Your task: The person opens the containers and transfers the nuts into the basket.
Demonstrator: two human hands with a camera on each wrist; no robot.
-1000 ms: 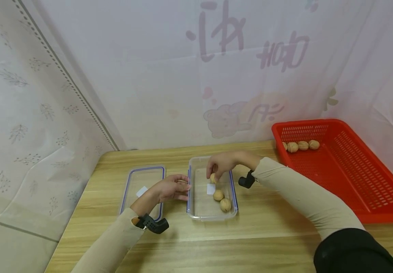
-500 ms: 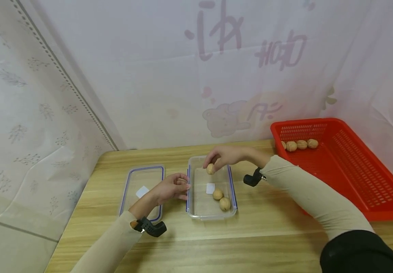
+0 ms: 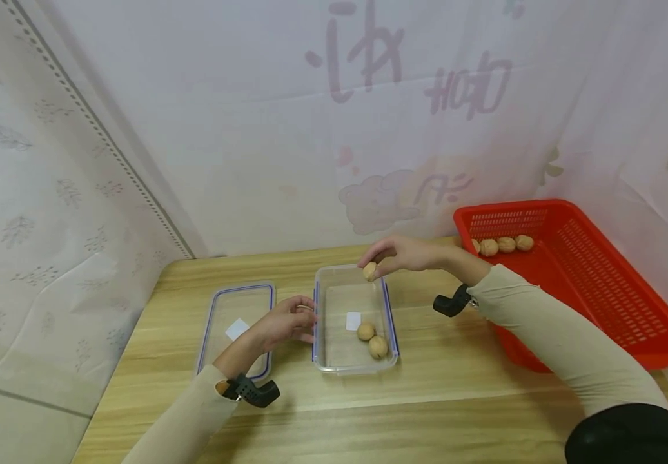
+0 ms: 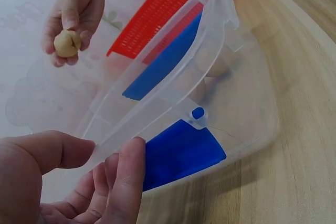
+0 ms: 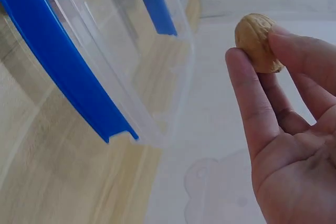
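My right hand (image 3: 406, 253) pinches a walnut (image 5: 257, 43) between thumb and fingertips. In the head view it is over the far right corner of a clear plastic box (image 3: 336, 353) with blue side clips. Two more walnuts (image 3: 378, 347) lie inside near the box's front right, beside a white label (image 3: 353, 321). My left hand (image 3: 284, 321) rests against the box's left side. In the left wrist view its thumb (image 4: 76, 152) is at the rim and a finger touches the blue clip (image 4: 181, 156).
The box's blue-edged lid (image 3: 226, 303) lies on the wooden table (image 3: 369, 412) to the left, partly under my left forearm. At the right stands a red slotted basket (image 3: 566, 283) with several walnuts (image 3: 506, 244) in its far left corner. A printed curtain (image 3: 253, 161) hangs behind the table.
My right hand has lifted the walnut from low inside the box up toward its far right corner. My left hand stays at the box's left side.
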